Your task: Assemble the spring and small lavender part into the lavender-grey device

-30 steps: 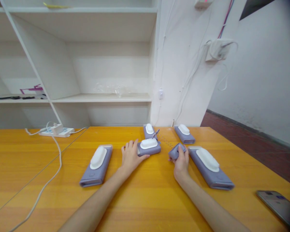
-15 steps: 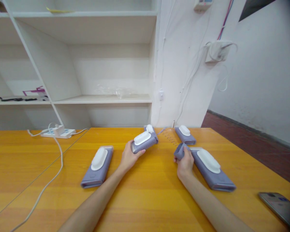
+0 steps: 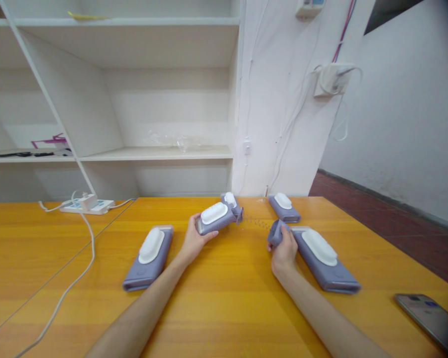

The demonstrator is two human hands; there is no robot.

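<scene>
My left hand [image 3: 192,238] is closed around a purple-grey handheld device [image 3: 217,223] with a white oval, textured brush-like pad on top, held tilted above the table. My right hand [image 3: 285,253] grips a hollow purple-grey end piece [image 3: 277,233], its opening facing left. Between the two parts stretches a thin coil [image 3: 259,222]; whether it is a spring or a coiled cord I cannot tell. Similar devices with white pads lie around: one at left [image 3: 149,258], one beside my right hand [image 3: 325,261], one at back right [image 3: 284,209], and one partly hidden behind the held device [image 3: 229,200].
A phone [image 3: 429,318] lies at the table's right front. At back left sits a power strip [image 3: 104,207], its white cable [image 3: 74,283] running forward over the orange wooden table [image 3: 216,308]. White shelves [image 3: 160,152] and a wall stand behind.
The device in my left hand has moved slightly left, away from the end piece in my right hand. The coil between them now looks straighter, and the view has shifted a little.
</scene>
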